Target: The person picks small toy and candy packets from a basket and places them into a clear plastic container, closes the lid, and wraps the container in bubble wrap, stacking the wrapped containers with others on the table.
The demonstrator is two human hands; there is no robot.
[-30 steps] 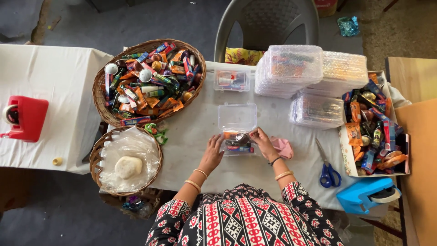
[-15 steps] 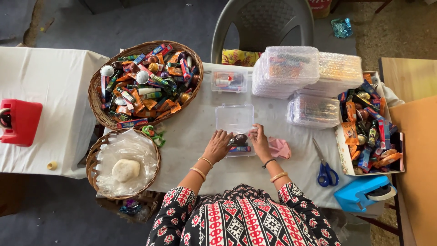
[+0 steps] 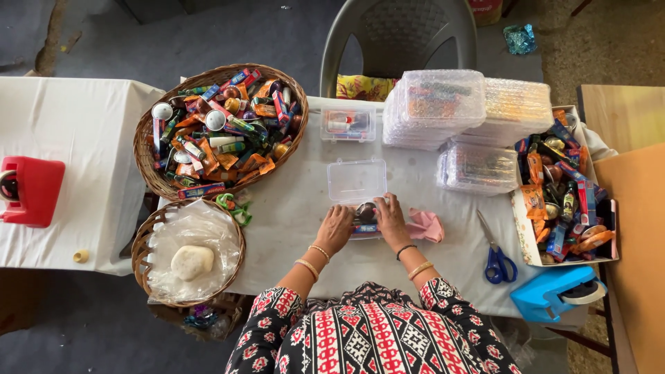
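Your left hand (image 3: 337, 228) and right hand (image 3: 390, 218) rest on either side of a small clear plastic box (image 3: 365, 216) at the near middle of the bench (image 3: 291, 208), fingers curled onto the packed items inside, its lid (image 3: 357, 180) open behind. A pink cloth (image 3: 424, 225) lies just right.

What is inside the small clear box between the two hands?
The clear box holds small colourful packets and a dark round item. The left hand and right hand cover its sides, hiding the rest.
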